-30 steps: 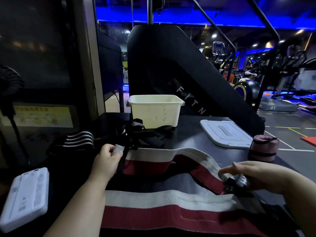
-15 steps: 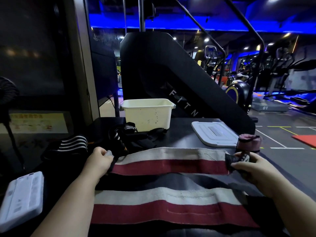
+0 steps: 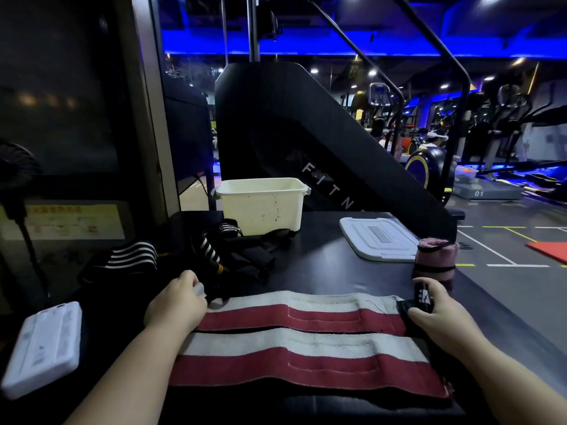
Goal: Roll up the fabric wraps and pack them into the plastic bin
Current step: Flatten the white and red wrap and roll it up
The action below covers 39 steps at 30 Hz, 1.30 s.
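Since a second ago: far strip point(image 3: 294, 311) of the red-and-white wrap went from slack and kinked to pulled straight. It's now flat, parallel to and just beside the near strip point(image 3: 300, 354). Also the right hand point(image 3: 435, 314) has moved out to its 3 o'clock end.

Head view, now:
- left hand point(image 3: 176, 305) closed round the far strip's 9 o'clock end, fingers curled over the white edge.
- right hand pinches the black tab point(image 3: 422, 297) at the other end. Strip looks taut between them on the worktop point(image 3: 322, 265), 6 o'clock.
- can't tell whether the two strips are one wrap doubled or two separate.
- plastic bin point(image 3: 260, 207) open at 12 o'clock, well apart from both hands; lid point(image 3: 379, 239) at 2 o'clock.
- pink roll point(image 3: 435, 259) stands just beyond the right hand, near the worktop's 3 o'clock edge. Not binned.
- loose black straps point(image 3: 233, 253) at 11 o'clock, just beside the left hand.

Risks, my read:
- rolling starts with the ends out of line → roll telescopes into a cone, won't pack neatly.
- near strip lies right alongside; friction could drag it into the roll.
- if the black tab is hook-and-loop, it could snag the black straps or the near strip.
- tension dropped mid-roll → loose roll that unwinds on the carry to the plastic bin.
- right forearm sweeping outward could knock the pink roll off the edge.
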Each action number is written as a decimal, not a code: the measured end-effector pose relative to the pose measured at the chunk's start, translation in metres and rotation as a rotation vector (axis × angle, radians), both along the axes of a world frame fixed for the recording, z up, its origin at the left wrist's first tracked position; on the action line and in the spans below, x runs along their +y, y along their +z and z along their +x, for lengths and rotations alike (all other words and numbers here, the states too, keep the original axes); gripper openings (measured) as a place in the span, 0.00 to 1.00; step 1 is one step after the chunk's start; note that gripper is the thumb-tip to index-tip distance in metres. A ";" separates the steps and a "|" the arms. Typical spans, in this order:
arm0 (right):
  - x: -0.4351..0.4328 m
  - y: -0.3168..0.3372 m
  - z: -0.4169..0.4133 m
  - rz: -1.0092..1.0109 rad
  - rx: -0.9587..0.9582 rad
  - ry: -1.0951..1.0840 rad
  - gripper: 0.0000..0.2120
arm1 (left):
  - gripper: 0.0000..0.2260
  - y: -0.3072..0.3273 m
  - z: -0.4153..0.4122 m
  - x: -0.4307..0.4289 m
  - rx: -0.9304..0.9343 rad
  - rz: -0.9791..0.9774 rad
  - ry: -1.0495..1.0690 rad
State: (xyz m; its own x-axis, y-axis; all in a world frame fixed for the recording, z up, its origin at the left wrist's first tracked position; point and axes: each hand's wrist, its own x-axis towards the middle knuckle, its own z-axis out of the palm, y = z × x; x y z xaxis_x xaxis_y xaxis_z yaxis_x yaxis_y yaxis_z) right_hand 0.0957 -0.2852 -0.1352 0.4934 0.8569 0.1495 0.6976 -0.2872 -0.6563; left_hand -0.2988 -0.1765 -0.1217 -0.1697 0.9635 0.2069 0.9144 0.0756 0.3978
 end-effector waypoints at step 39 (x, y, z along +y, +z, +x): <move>-0.018 0.019 -0.013 -0.003 -0.542 0.076 0.39 | 0.24 -0.022 0.152 -0.070 0.205 -0.153 -0.733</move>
